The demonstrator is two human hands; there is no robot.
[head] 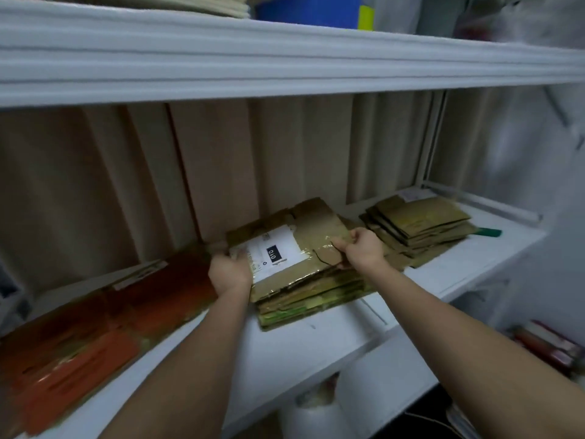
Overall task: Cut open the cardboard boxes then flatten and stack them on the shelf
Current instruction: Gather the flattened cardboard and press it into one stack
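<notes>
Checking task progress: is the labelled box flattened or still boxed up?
Flattened: the labelled box lies flat atop the middle stack, both hands gripping its edges.

Your left hand (229, 272) and right hand (361, 248) grip the top flattened box (285, 251) by its sides, on a cardboard stack (313, 296) on the white shelf (348, 337); 1 more pile (418, 229) lies right, possibly touching.

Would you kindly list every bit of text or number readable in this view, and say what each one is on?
"010": white on a black patch, on the white shipping label stuck to the top flattened box of the middle stack, which both hands grip.
The smaller print and codes on that label: too blurred to read.
The pale label on the right-hand stack: unreadable.
The orange-red cardboard at left: no legible text.
</notes>
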